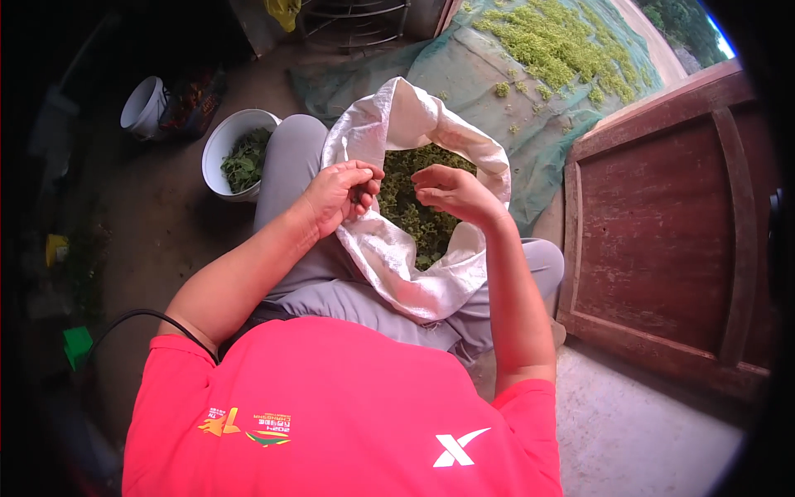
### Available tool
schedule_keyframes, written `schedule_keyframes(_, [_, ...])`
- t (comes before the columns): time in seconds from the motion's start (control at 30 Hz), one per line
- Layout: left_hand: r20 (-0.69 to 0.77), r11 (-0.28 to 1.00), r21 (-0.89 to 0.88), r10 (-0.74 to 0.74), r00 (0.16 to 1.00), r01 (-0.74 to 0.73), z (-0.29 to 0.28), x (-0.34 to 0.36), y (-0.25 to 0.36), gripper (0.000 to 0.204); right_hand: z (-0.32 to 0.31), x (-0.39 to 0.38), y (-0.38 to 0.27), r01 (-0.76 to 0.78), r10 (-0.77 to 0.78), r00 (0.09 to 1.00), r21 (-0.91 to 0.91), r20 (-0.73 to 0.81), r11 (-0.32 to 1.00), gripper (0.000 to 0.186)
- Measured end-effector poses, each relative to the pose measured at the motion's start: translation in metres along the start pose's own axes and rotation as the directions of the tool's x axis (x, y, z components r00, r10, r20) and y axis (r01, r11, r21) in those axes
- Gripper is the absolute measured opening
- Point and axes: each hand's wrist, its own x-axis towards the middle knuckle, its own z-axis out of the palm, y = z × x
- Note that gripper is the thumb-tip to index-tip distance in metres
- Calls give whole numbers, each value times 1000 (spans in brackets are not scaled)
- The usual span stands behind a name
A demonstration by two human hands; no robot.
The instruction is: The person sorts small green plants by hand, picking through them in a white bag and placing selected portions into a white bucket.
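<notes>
A white woven sack (pixel 389 248) stands between my knees with its mouth rolled wide. Inside it lies a mass of small green-brown plant sprigs (pixel 414 203). At the sack's left rim my left hand (pixel 341 195) is closed, fingers curled inward. Something dark may be in its fingers, too small to make out. Over the right part of the sack's mouth hangs my right hand (pixel 455 193), bent at the wrist. Its fingertips point left with a gap between them, and nothing shows in them. The two hands are apart.
At left stand a white bucket of green leaves (pixel 217 157), another white bucket (pixel 146 106) and a dark container of reddish things (pixel 195 101). Yellow-green plant matter (pixel 555 41) is spread on green netting (pixel 530 157) ahead. A red-brown wooden door (pixel 654 224) stands at right.
</notes>
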Motion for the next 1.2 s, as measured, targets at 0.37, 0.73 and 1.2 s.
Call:
schedule_keyframes(0.37, [22, 999, 39, -18, 1000, 17, -3, -10, -8, 15, 103, 37, 65, -85, -129, 938, -577, -320, 812, 30])
schedule_keyframes(0.73, [30, 987, 163, 4, 1000, -8, 1, -3, -13, 14, 58, -20, 62, 317, 34, 851, 564, -524, 762, 10])
schedule_keyframes(1.2, [299, 580, 696, 301, 905, -423, 22, -12, -21, 37, 69, -37, 41, 473, -164, 880, 792, -445, 386, 15])
